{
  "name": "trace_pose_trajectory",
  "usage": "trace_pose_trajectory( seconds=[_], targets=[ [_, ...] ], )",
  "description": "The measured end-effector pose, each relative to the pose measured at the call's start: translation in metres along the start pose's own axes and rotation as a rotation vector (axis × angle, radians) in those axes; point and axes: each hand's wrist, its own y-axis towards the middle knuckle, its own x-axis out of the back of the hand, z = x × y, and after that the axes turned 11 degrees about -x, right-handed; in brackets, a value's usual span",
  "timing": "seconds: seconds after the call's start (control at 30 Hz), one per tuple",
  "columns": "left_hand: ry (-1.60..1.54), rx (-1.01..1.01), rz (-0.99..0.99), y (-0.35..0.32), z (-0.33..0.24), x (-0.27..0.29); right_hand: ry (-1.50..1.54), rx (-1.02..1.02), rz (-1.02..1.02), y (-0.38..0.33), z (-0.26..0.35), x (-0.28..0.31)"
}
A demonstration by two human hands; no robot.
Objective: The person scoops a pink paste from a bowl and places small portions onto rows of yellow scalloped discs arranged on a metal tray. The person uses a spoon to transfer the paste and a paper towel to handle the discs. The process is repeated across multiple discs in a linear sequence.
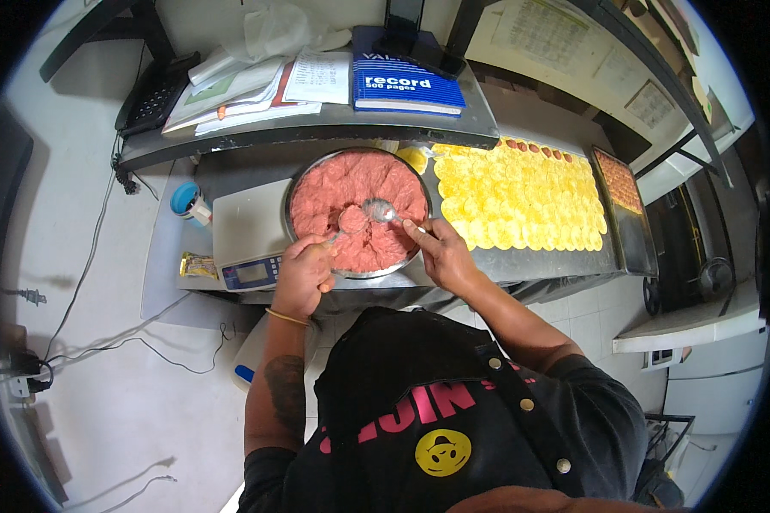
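A wide round metal bowl (pixel 293 242) holds a broad mass of pink ground meat (pixel 329 181). Over its middle, my right hand (pixel 443 253) grips a metal spoon (pixel 380 209), the spoon's bowl close to the meat. My left hand (pixel 303 272) is closed at the near left rim around a thin metal handle, which looks like a second spoon's. A rounded lump of meat (pixel 352 220) sits at the end of that handle and hides its tip. The two tools nearly meet.
Right of the bowl, overlapping thin yellow rounds (pixel 518 201) cover the metal table, with several meat lumps (pixel 535 149) on the back row. A tray (pixel 637 235) of small reddish pieces stands at far right. Left are a digital scale (pixel 250 227) and a blue-rimmed cup (pixel 185 198). A shelf (pixel 316 124) overhangs behind.
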Motion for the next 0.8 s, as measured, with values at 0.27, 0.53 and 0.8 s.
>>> trace_pose_trajectory(
  seconds=[0.27, 0.53, 0.8],
  targets=[
    [0.276, -0.044, 0.086, 0.009, -0.005, 0.005, -0.002, 0.131, 0.000, 0.028, 0.004, 0.011],
    [0.904, -0.443, 0.240, 0.025, -0.004, 0.000, 0.105, -0.121, 0.056, 0.037, 0.008, 0.006],
    [1.293, -0.602, 0.151, 0.049, -0.005, -0.033, 0.204, -0.194, -0.010, 0.027, 0.041, 0.007]
  ],
)
